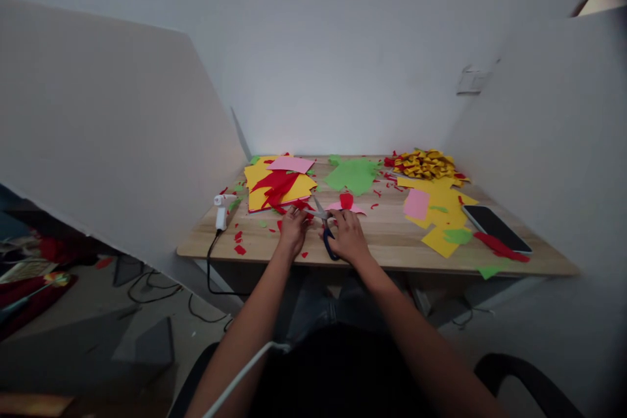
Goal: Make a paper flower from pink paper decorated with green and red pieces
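Note:
My right hand (pixel 351 236) grips a pair of scissors (pixel 329 247) with dark blue handles, and the blades stand apart, pointing left and away. My left hand (pixel 292 234) is closed on a small red paper piece (pixel 304 206) close to the blades. Beyond the left hand lies a stack of yellow paper (pixel 255 198) with torn-looking red paper (pixel 280 184) and a pink sheet (pixel 292 164) on top. A pink piece (pixel 361 210) with a red scrap (pixel 346 200) on it rests just past my right hand.
Green paper (pixel 353 175) lies at the back middle. Yellow sheets (pixel 448 210), a heap of yellow folded pieces (pixel 426 164) and a phone (pixel 497 228) are at right. A white corded glue gun (pixel 221 214) stands at left. Partitions (pixel 122 117) flank the wooden table (pixel 392 249).

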Available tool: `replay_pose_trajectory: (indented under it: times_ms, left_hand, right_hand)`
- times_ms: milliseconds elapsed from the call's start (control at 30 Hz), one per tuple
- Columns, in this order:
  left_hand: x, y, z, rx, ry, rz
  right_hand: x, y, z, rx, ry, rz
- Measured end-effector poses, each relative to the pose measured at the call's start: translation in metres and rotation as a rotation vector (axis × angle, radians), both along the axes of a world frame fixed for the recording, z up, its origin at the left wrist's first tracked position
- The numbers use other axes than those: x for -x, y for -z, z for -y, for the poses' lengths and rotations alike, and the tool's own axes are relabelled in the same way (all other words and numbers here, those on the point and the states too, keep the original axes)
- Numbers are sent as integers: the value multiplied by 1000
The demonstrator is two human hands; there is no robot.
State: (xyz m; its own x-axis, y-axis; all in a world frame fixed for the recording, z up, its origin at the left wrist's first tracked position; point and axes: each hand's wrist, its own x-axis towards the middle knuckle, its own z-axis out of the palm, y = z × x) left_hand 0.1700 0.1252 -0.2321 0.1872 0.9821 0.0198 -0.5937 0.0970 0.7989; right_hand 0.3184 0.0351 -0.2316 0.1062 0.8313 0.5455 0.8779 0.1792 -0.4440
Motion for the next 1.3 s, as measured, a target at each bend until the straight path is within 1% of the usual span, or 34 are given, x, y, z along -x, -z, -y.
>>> replay_pose_trajectory:
  times_ms: [233, 500, 600, 800, 900, 1067, 1300]
  left_hand:
    - [2, 0, -1, 30, -10, 31]
    - [0, 3, -2, 6, 36, 15]
    - [0, 4, -2, -2, 35, 21]
    - [1, 7, -4, 2, 17, 34]
    - [1, 7, -5, 13, 5, 36]
    - [1, 6, -4, 33, -7, 41]
    - [2, 5, -2, 42, -8, 47]
  right_hand:
    - [-1, 2, -1, 23, -31, 4]
    - [-3, 6, 0, -31, -68, 12]
    - [-4, 10, -2, -57, -72, 22]
    - [-4, 14, -4, -53, -58, 33]
    - [-4, 12, -3, -21, -39, 43]
    - [-2, 5, 1, 78, -10, 49]
    - [-1, -1, 4, 136, 20, 89]
